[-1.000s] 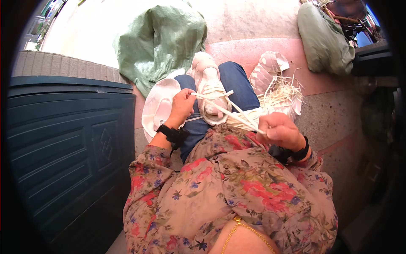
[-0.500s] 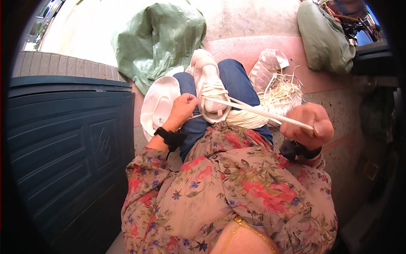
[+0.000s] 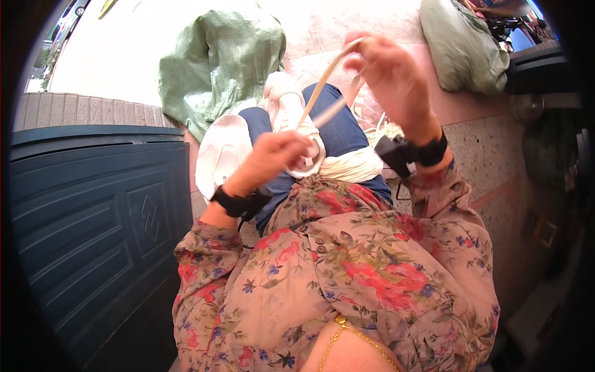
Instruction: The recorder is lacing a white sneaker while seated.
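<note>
A white shoe upper [image 3: 284, 99] lies across my jeans-clad lap, its lacing area toward me. My left hand [image 3: 276, 158] is closed over the near left side of this upper; what its blurred fingers grip is hidden. Up and to the right, my right hand [image 3: 396, 77] is raised and pinches a white shoelace [image 3: 323, 80]. The lace runs in a loop from the upper near my left fingers to my right fingertips. A bundle of white laces [image 3: 353, 166] rests on my right thigh. Another white shoe piece [image 3: 222, 149] lies beside my left leg.
More pale shoe pieces [image 3: 367, 102] and loose laces lie beyond my right knee, partly hidden by my right hand. A green sack [image 3: 217, 68] stands ahead on the left, another green sack [image 3: 462, 46] at far right. A dark blue panelled door [image 3: 93, 211] flanks my left.
My right hand has swung up and forward from the right, carrying the lace, which now arches in a loop. My left hand has moved right onto the shoe upper. The view shifted slightly.
</note>
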Available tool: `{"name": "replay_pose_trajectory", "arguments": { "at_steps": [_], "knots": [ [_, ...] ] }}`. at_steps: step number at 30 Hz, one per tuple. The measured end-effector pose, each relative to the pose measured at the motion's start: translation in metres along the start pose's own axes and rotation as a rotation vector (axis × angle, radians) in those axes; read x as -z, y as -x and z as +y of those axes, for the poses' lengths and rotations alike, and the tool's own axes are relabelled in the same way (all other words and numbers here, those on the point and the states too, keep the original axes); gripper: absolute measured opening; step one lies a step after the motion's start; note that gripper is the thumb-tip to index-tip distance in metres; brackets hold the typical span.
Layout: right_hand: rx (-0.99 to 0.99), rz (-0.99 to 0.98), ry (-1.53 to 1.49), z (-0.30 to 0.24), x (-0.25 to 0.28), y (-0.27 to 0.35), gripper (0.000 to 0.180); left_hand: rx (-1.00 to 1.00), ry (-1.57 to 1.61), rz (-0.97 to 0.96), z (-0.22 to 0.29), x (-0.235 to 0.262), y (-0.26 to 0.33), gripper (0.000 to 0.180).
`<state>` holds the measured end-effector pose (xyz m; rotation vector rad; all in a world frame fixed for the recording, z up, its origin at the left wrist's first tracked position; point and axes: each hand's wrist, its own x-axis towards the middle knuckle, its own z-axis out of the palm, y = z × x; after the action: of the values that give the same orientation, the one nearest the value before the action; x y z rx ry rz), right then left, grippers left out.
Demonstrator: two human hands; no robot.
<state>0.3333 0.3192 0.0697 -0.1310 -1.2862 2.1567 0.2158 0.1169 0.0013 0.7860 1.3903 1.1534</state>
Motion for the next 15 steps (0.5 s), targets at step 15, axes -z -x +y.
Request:
{"name": "replay_pose_trajectory", "arguments": {
  "at_steps": [15],
  "knots": [
    [-0.460, -0.357, 1.172, 0.111, 0.070, 0.084, 0.014, 0.287, -0.124, 0.565, -0.026, 0.056, 0.010, 0.026]
  ]
}}
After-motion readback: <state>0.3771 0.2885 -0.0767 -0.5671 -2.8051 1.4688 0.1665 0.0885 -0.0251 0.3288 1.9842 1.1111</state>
